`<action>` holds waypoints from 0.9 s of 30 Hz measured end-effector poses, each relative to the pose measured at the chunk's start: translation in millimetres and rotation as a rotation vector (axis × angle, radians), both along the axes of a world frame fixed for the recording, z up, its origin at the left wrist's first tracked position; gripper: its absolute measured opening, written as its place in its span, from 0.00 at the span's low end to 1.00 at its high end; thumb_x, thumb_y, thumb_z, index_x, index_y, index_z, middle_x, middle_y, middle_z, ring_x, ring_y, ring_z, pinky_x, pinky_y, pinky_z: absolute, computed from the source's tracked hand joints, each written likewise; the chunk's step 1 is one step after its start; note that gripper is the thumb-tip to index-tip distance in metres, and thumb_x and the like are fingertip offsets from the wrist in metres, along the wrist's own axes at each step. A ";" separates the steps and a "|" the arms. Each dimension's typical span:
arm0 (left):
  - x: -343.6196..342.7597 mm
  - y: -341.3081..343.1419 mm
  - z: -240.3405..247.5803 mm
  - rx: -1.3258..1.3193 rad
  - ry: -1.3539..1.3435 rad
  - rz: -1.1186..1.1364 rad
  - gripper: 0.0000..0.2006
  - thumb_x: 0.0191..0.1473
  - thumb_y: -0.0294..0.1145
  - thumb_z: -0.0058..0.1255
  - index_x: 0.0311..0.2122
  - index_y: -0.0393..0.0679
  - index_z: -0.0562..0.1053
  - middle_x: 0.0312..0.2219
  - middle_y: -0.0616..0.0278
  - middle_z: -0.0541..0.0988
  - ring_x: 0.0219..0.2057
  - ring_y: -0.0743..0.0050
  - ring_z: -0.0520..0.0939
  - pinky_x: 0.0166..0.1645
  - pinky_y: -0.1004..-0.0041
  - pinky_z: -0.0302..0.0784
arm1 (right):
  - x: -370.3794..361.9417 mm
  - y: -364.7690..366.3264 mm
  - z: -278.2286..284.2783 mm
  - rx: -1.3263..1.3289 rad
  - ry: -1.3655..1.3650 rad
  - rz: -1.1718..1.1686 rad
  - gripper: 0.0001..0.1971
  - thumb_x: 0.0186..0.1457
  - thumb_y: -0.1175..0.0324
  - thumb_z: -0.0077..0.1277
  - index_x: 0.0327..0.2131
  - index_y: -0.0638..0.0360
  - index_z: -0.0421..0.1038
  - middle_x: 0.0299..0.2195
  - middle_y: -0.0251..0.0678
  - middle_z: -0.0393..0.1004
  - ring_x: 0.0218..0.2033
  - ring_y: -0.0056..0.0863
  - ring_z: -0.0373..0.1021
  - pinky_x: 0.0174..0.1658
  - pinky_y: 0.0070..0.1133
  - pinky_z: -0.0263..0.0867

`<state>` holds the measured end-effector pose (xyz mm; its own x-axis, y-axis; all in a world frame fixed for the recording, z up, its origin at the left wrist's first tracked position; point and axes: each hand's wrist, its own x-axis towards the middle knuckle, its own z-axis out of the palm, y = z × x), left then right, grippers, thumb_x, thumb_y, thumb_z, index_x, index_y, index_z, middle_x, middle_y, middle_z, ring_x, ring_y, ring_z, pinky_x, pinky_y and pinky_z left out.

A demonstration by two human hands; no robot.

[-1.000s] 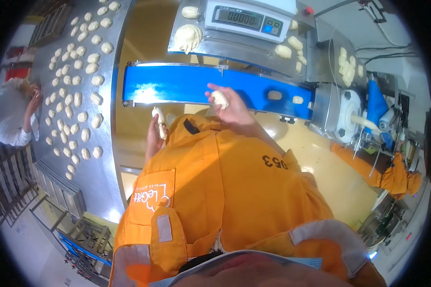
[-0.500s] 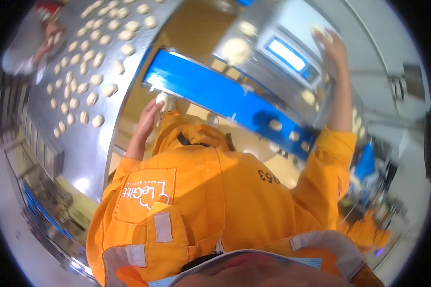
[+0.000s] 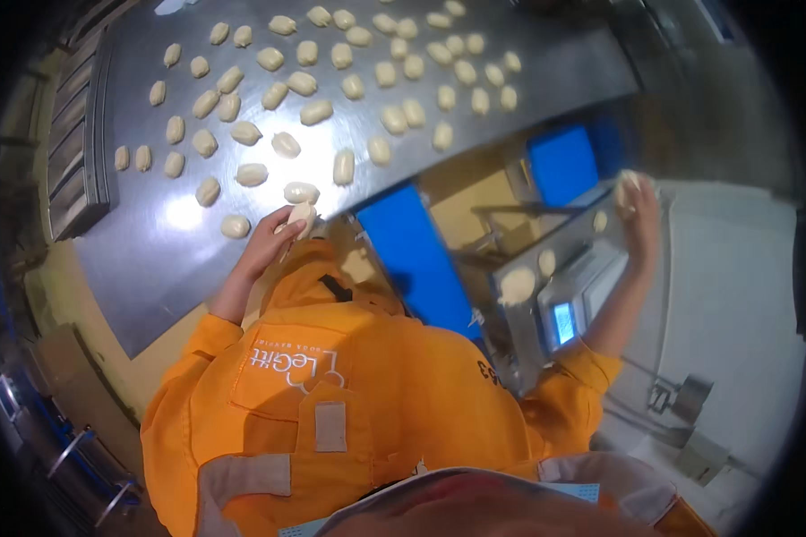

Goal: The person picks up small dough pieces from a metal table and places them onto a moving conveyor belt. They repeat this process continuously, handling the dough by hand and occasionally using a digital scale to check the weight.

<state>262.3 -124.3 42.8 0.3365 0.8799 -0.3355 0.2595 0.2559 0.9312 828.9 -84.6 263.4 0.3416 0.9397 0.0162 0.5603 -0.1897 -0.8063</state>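
My left hand (image 3: 261,244) pinches a pale, oval dough piece (image 3: 302,217) between thumb and fingers, close to the near edge of the metal table (image 3: 143,295). Just beyond it a single dough piece (image 3: 302,191) lies on the table. Out to the far right, my right hand (image 3: 639,219) is closed around another lump of dough (image 3: 627,191), partly covered by the fingers. That hand is past the scale (image 3: 564,322), whose display is lit. On the metal ledge by the scale sit a bigger dough lump (image 3: 517,285) and smaller pieces (image 3: 546,261).
Many oval dough pieces (image 3: 316,112) are spread over the table. A blue conveyor belt (image 3: 421,259) runs between the table and the scale, with another blue surface (image 3: 562,166) farther off. Metal racking (image 3: 79,134) stands along the table's left side.
My view has swung left, so the table now fills the upper part. My left hand, still holding dough, has come from the belt's end to the table edge. My right hand still grips dough.
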 end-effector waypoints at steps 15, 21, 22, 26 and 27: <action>-125.7 101.2 4.9 -0.069 -0.072 0.851 0.14 0.56 0.37 0.52 0.44 0.40 0.73 0.26 0.71 0.74 0.23 0.87 0.70 0.27 0.83 0.66 | -479.1 508.0 -255.2 0.309 -0.294 0.554 0.36 0.41 0.45 0.62 0.48 0.62 0.68 0.43 0.55 0.68 0.46 0.49 0.65 0.50 0.35 0.61; -165.9 179.7 23.0 -0.088 0.162 0.826 0.17 0.53 0.39 0.56 0.45 0.40 0.73 0.30 0.68 0.76 0.28 0.84 0.74 0.33 0.81 0.70 | -463.7 535.5 -293.6 0.322 -0.550 0.610 0.25 0.53 0.62 0.49 0.54 0.59 0.62 0.52 0.56 0.61 0.53 0.54 0.60 0.53 0.36 0.60; -169.6 204.5 28.4 0.088 0.208 0.755 0.19 0.52 0.41 0.56 0.45 0.40 0.74 0.32 0.66 0.77 0.32 0.80 0.75 0.37 0.78 0.71 | -457.3 522.0 -287.3 0.261 -0.629 0.618 0.24 0.54 0.64 0.47 0.55 0.59 0.61 0.54 0.56 0.59 0.55 0.55 0.58 0.54 0.36 0.59; -169.2 347.2 37.9 0.362 0.363 0.684 0.25 0.50 0.51 0.56 0.45 0.40 0.74 0.37 0.58 0.79 0.41 0.67 0.78 0.47 0.71 0.70 | -426.8 399.6 -250.1 0.505 -0.268 0.595 0.24 0.52 0.69 0.48 0.53 0.65 0.60 0.54 0.55 0.59 0.56 0.54 0.57 0.58 0.37 0.54; -163.4 387.4 35.0 0.395 0.290 0.704 0.26 0.49 0.53 0.55 0.45 0.41 0.74 0.38 0.56 0.79 0.41 0.64 0.79 0.47 0.70 0.70 | -419.7 351.8 -244.7 0.412 -0.224 0.520 0.22 0.51 0.72 0.48 0.51 0.67 0.61 0.51 0.55 0.62 0.53 0.54 0.58 0.57 0.37 0.55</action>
<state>98.9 263.0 77.8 -0.3833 0.9222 0.0514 0.4034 0.1171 0.9075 409.2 267.1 18.7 -0.2034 0.8826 0.4238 0.6566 0.4441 -0.6097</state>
